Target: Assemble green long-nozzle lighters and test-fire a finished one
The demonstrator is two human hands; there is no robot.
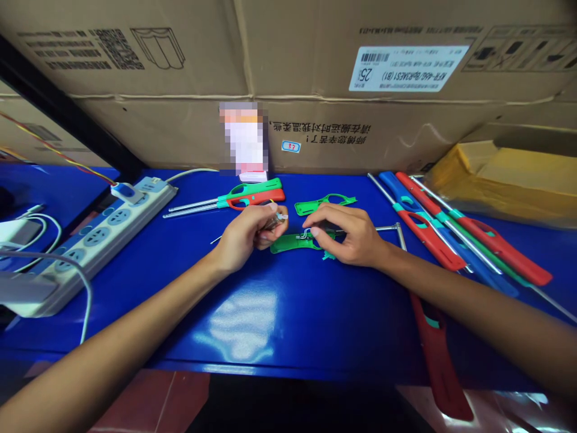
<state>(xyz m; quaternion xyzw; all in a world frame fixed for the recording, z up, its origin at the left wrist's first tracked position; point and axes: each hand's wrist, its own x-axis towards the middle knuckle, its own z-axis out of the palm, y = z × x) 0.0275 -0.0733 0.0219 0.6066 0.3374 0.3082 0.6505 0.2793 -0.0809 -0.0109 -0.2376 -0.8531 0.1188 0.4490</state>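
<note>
My left hand (247,234) is closed, with a small translucent part with a pale tip (279,219) between thumb and fingers. A thin metal shaft (217,239) shows behind this hand; I cannot tell whether it is held. My right hand (351,234) curls over an opened green lighter half (288,243), thumb and forefinger at a thin bent wire (305,232) above it. Its other fingers hide part of this half. Behind lies the other green shell half (311,206). A small teal piece (329,255) sits under the right hand.
Red and green stick lighters (256,195) lie at the back left, several more (433,240) at the right. A red one (444,373) overhangs the front edge. A power strip (108,231) stands left; cardboard boxes (180,132) wall the back of the blue table (180,319).
</note>
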